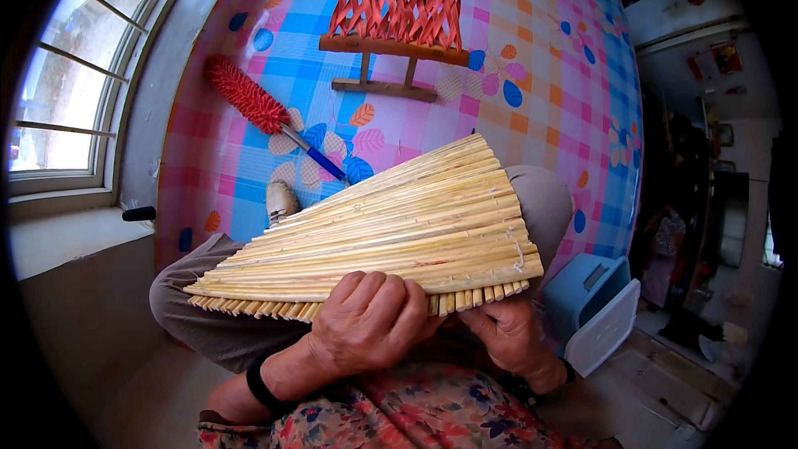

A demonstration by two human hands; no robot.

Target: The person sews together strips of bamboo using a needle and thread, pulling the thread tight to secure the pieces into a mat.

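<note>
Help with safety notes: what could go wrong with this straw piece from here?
The left hand grips the near edge of the straw piece, but the right hand is partly hidden; if its hold is light, that end could sag. A pale loose strand near the right edge might snag.

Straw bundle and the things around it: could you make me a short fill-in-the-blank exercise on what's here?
1. The straw bundle, held by the left hand and the right hand, is wider at the end toward the person's ____.
2. The fluffy part of the duster is ____ in colour.
3. The red strips are wound around a stand made of ____.
4. The window is on the person's ____ side.

Missing words: right; red; wood; left.
</note>
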